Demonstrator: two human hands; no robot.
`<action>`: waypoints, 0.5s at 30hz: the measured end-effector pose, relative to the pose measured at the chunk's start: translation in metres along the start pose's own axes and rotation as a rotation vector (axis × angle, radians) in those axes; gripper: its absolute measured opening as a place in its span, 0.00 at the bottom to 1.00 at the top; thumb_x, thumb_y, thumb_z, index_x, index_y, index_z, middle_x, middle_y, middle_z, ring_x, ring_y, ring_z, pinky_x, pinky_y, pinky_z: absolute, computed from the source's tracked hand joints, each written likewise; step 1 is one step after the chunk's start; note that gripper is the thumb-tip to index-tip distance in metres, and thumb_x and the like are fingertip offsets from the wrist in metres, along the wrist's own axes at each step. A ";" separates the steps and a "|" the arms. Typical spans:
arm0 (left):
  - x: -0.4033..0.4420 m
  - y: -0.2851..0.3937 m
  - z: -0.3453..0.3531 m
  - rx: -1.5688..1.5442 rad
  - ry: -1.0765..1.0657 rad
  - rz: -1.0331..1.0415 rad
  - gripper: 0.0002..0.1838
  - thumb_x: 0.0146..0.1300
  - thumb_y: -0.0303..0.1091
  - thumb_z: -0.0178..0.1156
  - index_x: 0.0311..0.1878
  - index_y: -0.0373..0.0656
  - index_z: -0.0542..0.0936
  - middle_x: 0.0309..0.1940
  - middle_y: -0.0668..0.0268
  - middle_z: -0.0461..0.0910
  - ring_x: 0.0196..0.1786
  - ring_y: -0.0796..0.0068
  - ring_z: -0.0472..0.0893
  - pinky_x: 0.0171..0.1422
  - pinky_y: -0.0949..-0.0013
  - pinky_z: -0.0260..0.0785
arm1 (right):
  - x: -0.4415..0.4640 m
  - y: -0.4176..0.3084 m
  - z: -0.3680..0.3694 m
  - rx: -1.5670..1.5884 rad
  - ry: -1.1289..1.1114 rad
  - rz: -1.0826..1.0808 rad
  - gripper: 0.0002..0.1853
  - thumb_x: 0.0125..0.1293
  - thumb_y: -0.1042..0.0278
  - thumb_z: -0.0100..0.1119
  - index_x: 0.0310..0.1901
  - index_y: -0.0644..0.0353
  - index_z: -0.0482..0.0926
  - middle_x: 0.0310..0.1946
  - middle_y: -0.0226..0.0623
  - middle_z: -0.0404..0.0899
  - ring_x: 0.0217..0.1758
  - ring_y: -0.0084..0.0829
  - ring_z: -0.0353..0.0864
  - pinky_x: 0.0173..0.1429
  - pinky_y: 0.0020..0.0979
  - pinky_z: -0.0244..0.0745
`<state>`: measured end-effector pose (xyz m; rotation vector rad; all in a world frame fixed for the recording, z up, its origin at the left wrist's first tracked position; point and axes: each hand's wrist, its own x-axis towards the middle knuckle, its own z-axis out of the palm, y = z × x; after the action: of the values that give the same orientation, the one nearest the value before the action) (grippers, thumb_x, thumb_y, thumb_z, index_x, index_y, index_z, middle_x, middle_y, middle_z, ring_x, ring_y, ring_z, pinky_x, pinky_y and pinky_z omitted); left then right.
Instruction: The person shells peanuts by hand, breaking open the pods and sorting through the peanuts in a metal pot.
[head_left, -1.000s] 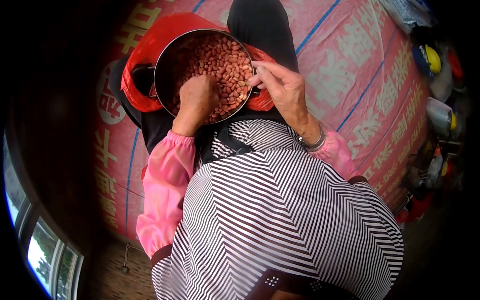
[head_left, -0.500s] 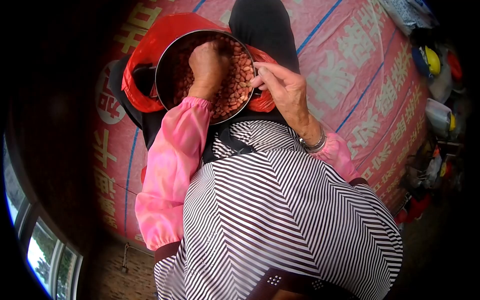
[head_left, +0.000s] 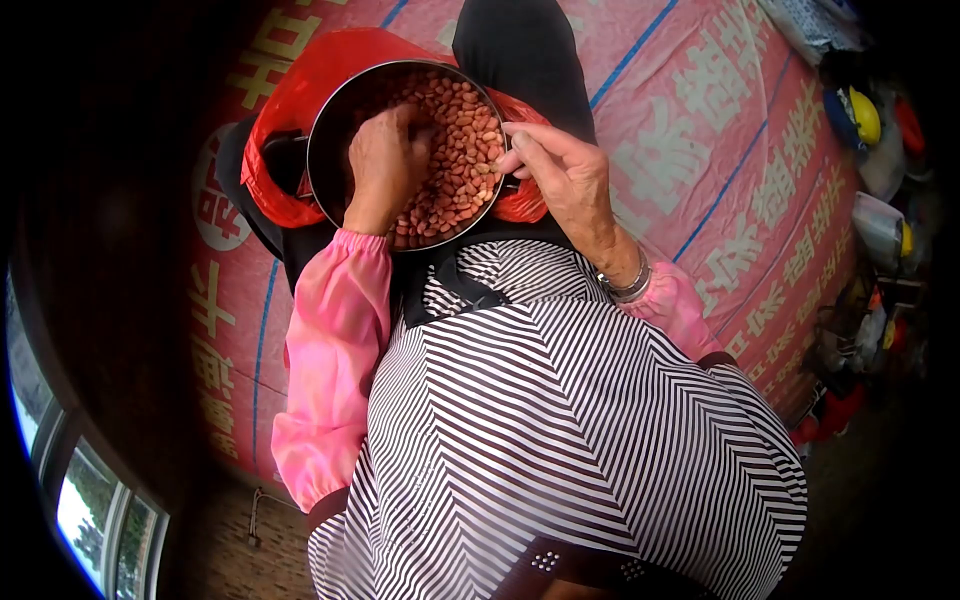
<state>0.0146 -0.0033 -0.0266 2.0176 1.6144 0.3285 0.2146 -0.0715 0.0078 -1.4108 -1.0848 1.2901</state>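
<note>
A metal pot (head_left: 322,192) sits on my lap, with many red-skinned peanuts (head_left: 465,140) inside. My left hand (head_left: 385,155) reaches down into the pot's left half, its fingers curled among the peanuts. Its fingertips are hidden, and so is anything between them. At the right rim, my right hand (head_left: 565,170) is closed, thumb and fingers pinching the pot's edge. Beneath the pot lies a red plastic bag (head_left: 345,52), showing on several sides. The pot's dark handle (head_left: 287,155) sticks out on the left.
My dark-trousered knee (head_left: 525,50) rises just beyond the pot. Around me spreads a red printed sheet (head_left: 690,140) with blue lines. At the right edge are a clear plastic container (head_left: 880,225), a yellow object (head_left: 864,117) and other clutter. A window (head_left: 95,510) shows at lower left.
My left hand has moved left and slightly toward me within the pot, uncovering more peanuts in the middle. My right hand stays at the rim.
</note>
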 end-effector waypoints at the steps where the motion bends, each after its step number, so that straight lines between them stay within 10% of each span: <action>1: 0.004 -0.001 0.003 -0.053 0.039 0.008 0.08 0.57 0.32 0.60 0.37 0.42 0.84 0.33 0.49 0.83 0.40 0.47 0.82 0.44 0.50 0.74 | 0.000 -0.001 0.000 -0.005 -0.001 0.001 0.12 0.72 0.71 0.57 0.50 0.68 0.83 0.31 0.35 0.86 0.34 0.20 0.84 0.39 0.22 0.79; 11: -0.015 0.001 -0.008 0.214 -0.059 0.156 0.16 0.52 0.38 0.69 0.47 0.52 0.84 0.50 0.61 0.78 0.49 0.52 0.78 0.48 0.55 0.75 | 0.000 0.002 0.000 -0.025 0.002 -0.023 0.12 0.72 0.70 0.57 0.50 0.69 0.82 0.30 0.36 0.86 0.33 0.21 0.85 0.39 0.23 0.80; 15: -0.045 0.013 0.001 0.145 -0.154 0.351 0.15 0.50 0.33 0.68 0.44 0.49 0.82 0.39 0.60 0.76 0.45 0.53 0.78 0.45 0.55 0.75 | -0.001 0.005 -0.001 -0.011 0.013 -0.026 0.12 0.72 0.70 0.57 0.49 0.68 0.83 0.30 0.36 0.87 0.33 0.22 0.85 0.39 0.23 0.80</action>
<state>0.0143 -0.0488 -0.0138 2.3751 1.2196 0.1790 0.2152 -0.0734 0.0026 -1.4068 -1.0997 1.2561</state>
